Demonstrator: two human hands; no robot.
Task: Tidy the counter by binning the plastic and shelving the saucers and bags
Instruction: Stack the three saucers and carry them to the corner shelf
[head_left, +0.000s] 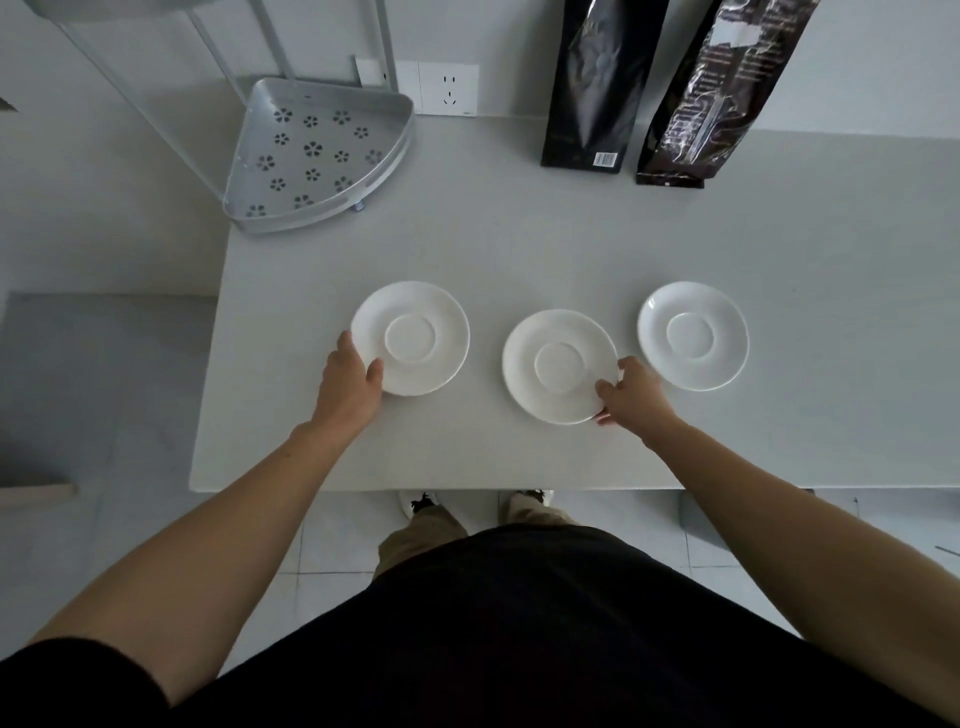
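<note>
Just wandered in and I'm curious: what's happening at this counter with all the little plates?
A person stands at a pale grey counter, gripping two of three round white saucers. The left hand pinches the near-left rim of the left saucer; the right hand holds the near-right edge of the middle saucer. The right saucer lies untouched. Two dark foil bags stand by the wall, and the silver perforated corner shelf holds nothing yet.
</note>
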